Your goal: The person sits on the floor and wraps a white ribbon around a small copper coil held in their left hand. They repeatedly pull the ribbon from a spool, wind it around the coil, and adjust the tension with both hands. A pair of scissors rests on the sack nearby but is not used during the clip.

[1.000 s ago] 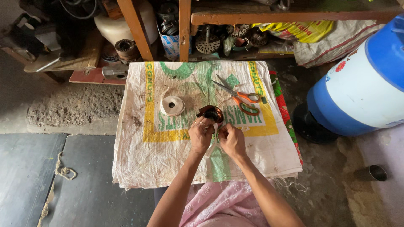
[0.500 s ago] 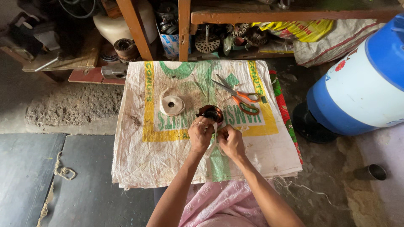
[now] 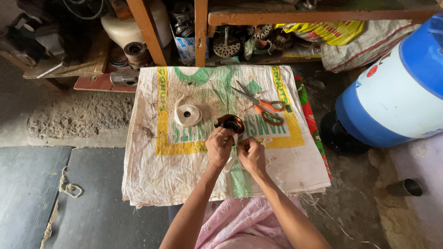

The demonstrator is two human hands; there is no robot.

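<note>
Landmark: the woven sack cloth [image 3: 184, 175] spread over the low desk, white with green and yellow print.

Nearest the camera, below the cloth's near edge: the person's lap in pink patterned fabric [image 3: 244, 226], both forearms reaching forward over the cloth.

At the cloth's centre, the two hands meet. Left hand [image 3: 219, 146]: fingers curled shut, pinching a strip of white tape [image 3: 233, 150], ring visible on one finger. Right hand [image 3: 251, 154]: fingers also closed on the same strip, just beside the left. The tape hangs between them and appears drawn taut, probably so it lies flat as it goes on.

Just beyond the knuckles, touching the left fingertips: a small copper wire coil [image 3: 229, 123], dark reddish-brown, resting on the cloth. The tape seems to run up to it; the exact join is hidden by the fingers.

Left of the coil, still on the cloth: a roll of white cotton tape [image 3: 188, 114], loose end trailing, kept within easy reach. Right of the coil: orange-handled scissors [image 3: 263, 106], blades shut, pointing away.

Off the cloth's right edge: a blue and white drum [image 3: 397, 92] on the floor, and a small metal cup [image 3: 412, 186] nearer.

Past the cloth's far edge: a wooden shelf frame [image 3: 200, 27] crowded with motor parts and clutter.
</note>
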